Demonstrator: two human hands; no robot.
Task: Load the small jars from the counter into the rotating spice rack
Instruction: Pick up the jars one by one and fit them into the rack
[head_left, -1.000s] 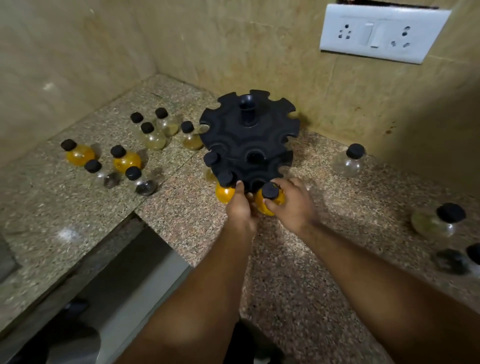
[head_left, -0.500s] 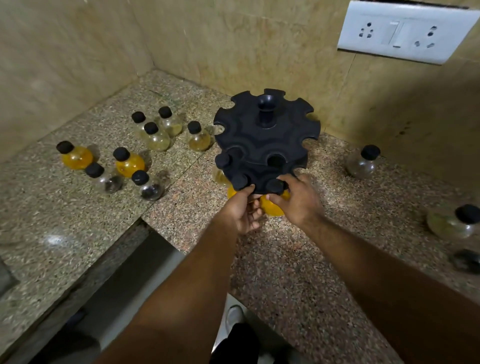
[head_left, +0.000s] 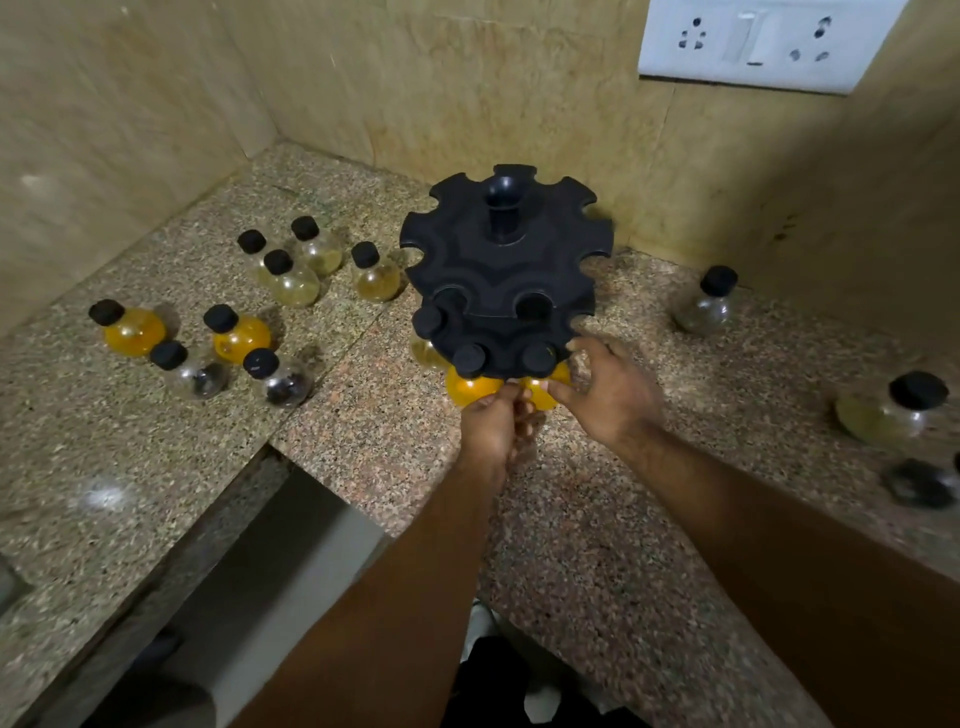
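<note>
At rack (head_left: 506, 270) front, right hand (head_left: 605, 395) pinches yellow jar (head_left: 540, 393); glass, slick, hold its neck.

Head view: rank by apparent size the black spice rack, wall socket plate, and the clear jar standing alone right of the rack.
1. Black spice rack, largest.
2. Wall socket plate, cropped by the frame edge, so its full size is unclear.
3. Clear jar, smallest by far.

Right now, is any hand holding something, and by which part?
The right hand pinches an orange jar by its round belly, under the rack. The left hand touches it too.
</note>
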